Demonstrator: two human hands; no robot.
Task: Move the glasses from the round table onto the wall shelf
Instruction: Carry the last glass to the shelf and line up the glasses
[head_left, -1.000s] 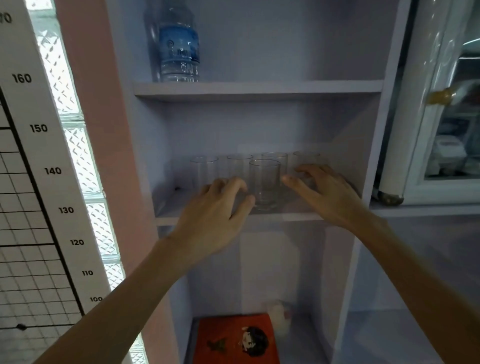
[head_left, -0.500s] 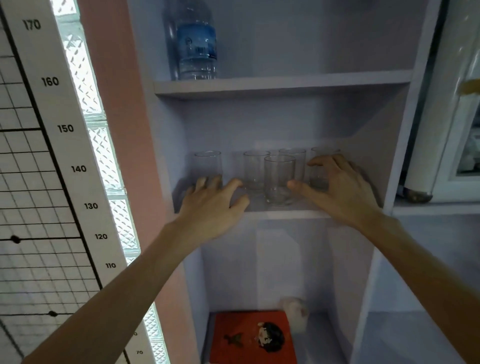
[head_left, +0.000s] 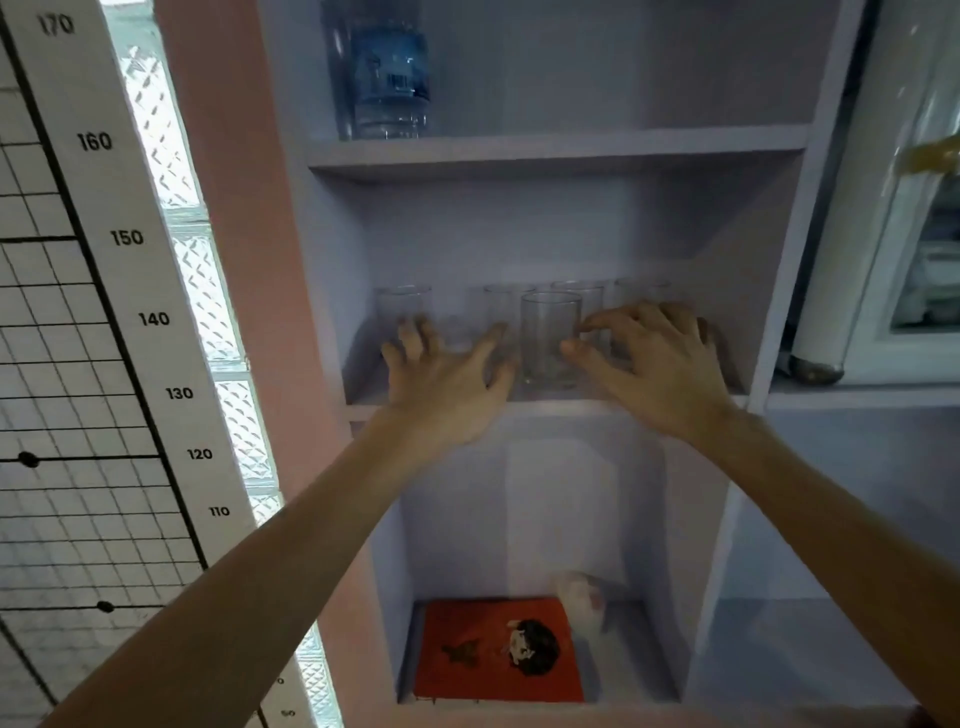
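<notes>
Several clear drinking glasses stand upright on the middle board of the pale wall shelf (head_left: 540, 402). One glass (head_left: 549, 338) stands in front of the row, between my hands. Another glass (head_left: 402, 306) stands at the far left of the row. My left hand (head_left: 447, 379) hovers at the shelf's front edge, fingers spread, holding nothing. My right hand (head_left: 657, 358) reaches in from the right with fingers apart; its thumb and forefinger are close to the front glass, and it partly hides the glasses at the right end. The round table is out of view.
A water bottle (head_left: 389, 73) stands on the upper board. An orange book (head_left: 498, 649) and a small white object (head_left: 582, 597) lie in the bottom compartment. A height chart (head_left: 119, 291) and glass blocks are left; a white cabinet door (head_left: 893, 208) is right.
The camera has shifted, so the shelf appears further right. My left hand has drawn left, away from the front glass. My right hand stays beside that glass.
</notes>
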